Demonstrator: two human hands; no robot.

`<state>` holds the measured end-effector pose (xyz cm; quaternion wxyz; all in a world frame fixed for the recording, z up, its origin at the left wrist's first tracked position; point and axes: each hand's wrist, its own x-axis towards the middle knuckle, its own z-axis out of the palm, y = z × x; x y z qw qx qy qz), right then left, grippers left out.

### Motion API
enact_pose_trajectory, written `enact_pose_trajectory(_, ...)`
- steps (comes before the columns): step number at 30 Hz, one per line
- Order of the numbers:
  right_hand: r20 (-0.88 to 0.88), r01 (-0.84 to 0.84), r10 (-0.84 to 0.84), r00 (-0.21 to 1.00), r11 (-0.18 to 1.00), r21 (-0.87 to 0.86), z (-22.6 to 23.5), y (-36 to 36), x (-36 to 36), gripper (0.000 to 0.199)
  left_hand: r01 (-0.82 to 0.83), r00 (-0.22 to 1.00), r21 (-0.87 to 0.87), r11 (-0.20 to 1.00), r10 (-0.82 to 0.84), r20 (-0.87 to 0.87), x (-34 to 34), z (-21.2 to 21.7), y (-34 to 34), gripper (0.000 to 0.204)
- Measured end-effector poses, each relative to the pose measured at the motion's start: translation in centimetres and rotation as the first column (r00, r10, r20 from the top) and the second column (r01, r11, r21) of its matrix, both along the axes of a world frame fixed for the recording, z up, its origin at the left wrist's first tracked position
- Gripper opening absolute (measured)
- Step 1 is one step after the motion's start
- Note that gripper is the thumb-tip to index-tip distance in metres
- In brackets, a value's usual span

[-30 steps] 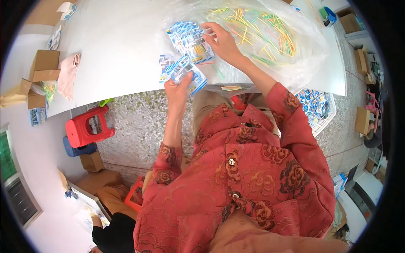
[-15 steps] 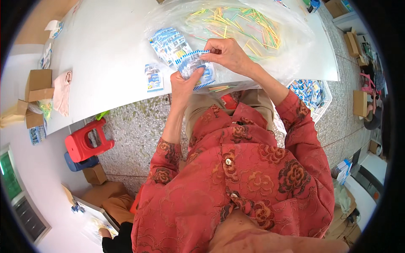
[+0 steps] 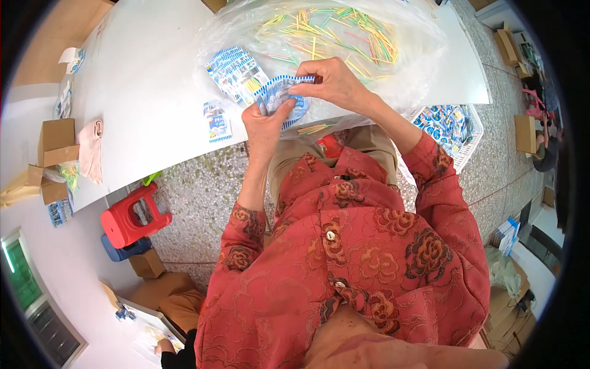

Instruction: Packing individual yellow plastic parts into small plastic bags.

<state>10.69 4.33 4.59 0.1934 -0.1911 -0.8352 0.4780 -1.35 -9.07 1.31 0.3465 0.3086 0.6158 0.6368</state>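
Near the table's front edge I hold a blue-and-white striped packet (image 3: 279,92) between both hands. My left hand (image 3: 265,123) grips its lower left part, thumb across the front. At the packet's upper right, my right hand (image 3: 335,81) pinches the edge between thumb and fingers. The packet looks bent or gaping at the top; whether anything is inside cannot be seen. Just beyond my left hand lies an overlapping stack of similar packets (image 3: 233,71). One single packet (image 3: 217,122) lies flat to the left of that hand.
A clear plastic bag (image 3: 424,58) spreads over the table with many thin coloured sticks (image 3: 369,34) on it. A few sticks (image 3: 312,129) lie by my lap. At right stands a white basket (image 3: 472,138) of blue packets. Red stool (image 3: 132,215) and cardboard boxes (image 3: 58,141) are at left.
The packet's top, flatter before, is now more bent between my fingers. Both hands keep hold of it. The whole view has shifted slightly.
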Motion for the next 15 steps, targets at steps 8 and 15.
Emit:
enact_pose_trajectory(8,-0.041,0.042,-0.037,0.998,0.991,0.126,0.6,-0.7,0.3,0.014,0.071,0.997,0.011,0.997,-0.071,0.011,0.2,0.6,-0.3,0.018)
enact_pose_trajectory(15,-0.100,0.073,-0.071,0.992,0.997,0.013,0.8,-2.0,1.0,0.021,0.070,0.997,0.006,0.998,-0.069,-0.013,0.5,0.7,-0.8,0.016)
